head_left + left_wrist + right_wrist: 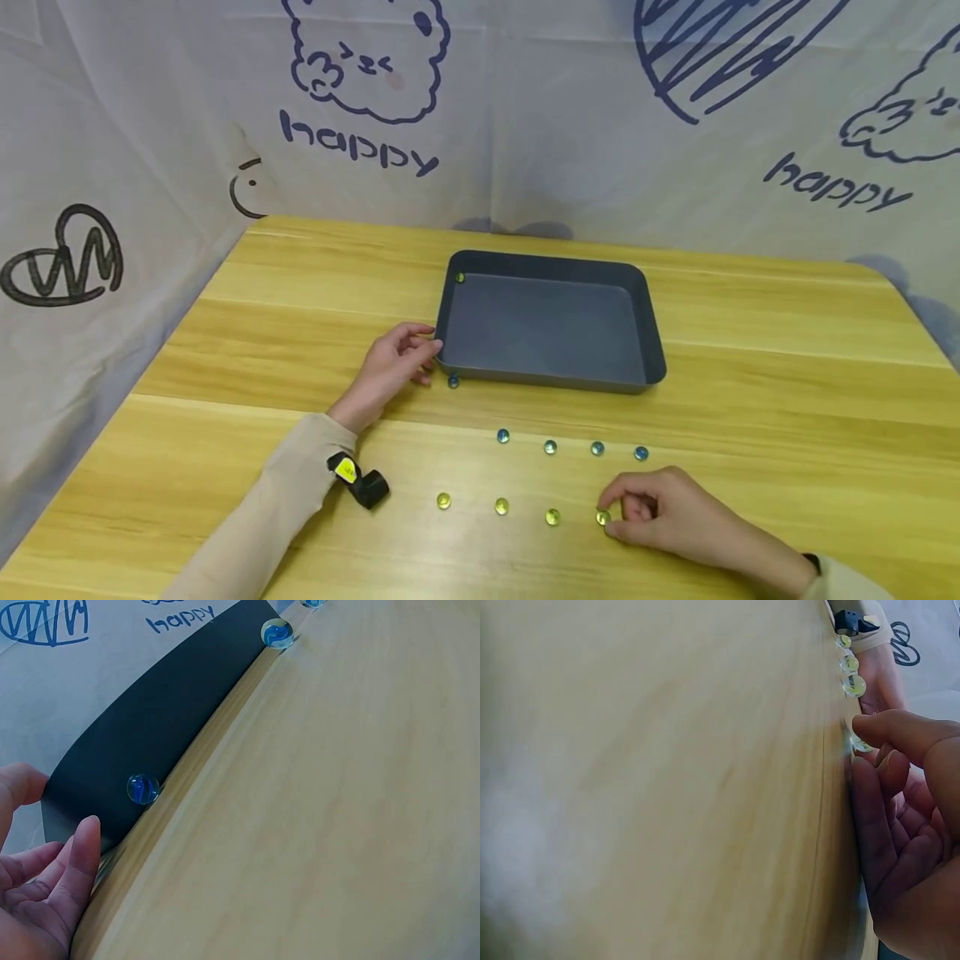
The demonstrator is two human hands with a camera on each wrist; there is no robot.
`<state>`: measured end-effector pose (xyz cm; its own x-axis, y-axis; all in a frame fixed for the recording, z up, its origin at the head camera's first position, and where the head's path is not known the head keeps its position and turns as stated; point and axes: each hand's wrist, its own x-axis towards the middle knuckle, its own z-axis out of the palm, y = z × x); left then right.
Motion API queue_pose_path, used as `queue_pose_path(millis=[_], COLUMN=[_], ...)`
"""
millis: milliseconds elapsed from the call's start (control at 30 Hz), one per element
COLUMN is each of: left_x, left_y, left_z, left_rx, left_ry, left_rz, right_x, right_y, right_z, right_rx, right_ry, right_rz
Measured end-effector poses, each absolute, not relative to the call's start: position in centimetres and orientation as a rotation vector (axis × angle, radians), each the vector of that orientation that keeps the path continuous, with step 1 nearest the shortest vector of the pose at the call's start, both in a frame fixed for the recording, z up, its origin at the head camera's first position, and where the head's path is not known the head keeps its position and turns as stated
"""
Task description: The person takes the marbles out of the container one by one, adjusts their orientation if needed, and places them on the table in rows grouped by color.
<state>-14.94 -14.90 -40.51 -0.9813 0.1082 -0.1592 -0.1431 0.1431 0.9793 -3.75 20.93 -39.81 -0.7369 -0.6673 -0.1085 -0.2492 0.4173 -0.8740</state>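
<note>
My left hand (386, 371) touches the left side of a dark grey rectangular tray (547, 382) near its front corner, fingertips against the wall. Beside that corner, outside the tray, lies a blue-swirled glass marble (453, 381), also in the left wrist view as a marble (142, 789). Down at the front right, my right hand (678, 512) pinches a yellow-green glass marble (603, 517) between thumb and forefinger, at the table surface. In the right wrist view the fingers partly hide this marble (860, 742). Inside the tray's far left corner sits another yellow-green marble (461, 277).
Three more yellow-green marbles (501, 506) form a row left of my right hand. Behind them runs a row of several blue marbles (551, 447). Everything stands on a wood-grain table (765, 350), with a printed white cloth (570, 167) hanging along its back and left.
</note>
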Motion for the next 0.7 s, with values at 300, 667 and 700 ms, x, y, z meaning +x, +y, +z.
queue_pose_path(millis=[300, 667, 700], left_x=[-15.06, -15.05, -15.05], left_y=[-14.93, -14.88, -14.86], left_z=[-40.28, -40.41, -40.43], left_rx=[-0.057, -0.066, -0.065], left_ry=[2.232, 2.23, 2.23], left_rz=[1.92, 1.913, 1.912], right_x=[-3.92, -3.97, -3.97], right_y=[20.89, 21.06, 21.12], right_z=[-39.75, -39.61, -39.63], right_rx=[-0.804, -0.763, -0.755], right_ry=[2.255, 2.198, 2.181], right_rz=[-1.242, -1.279, -1.293])
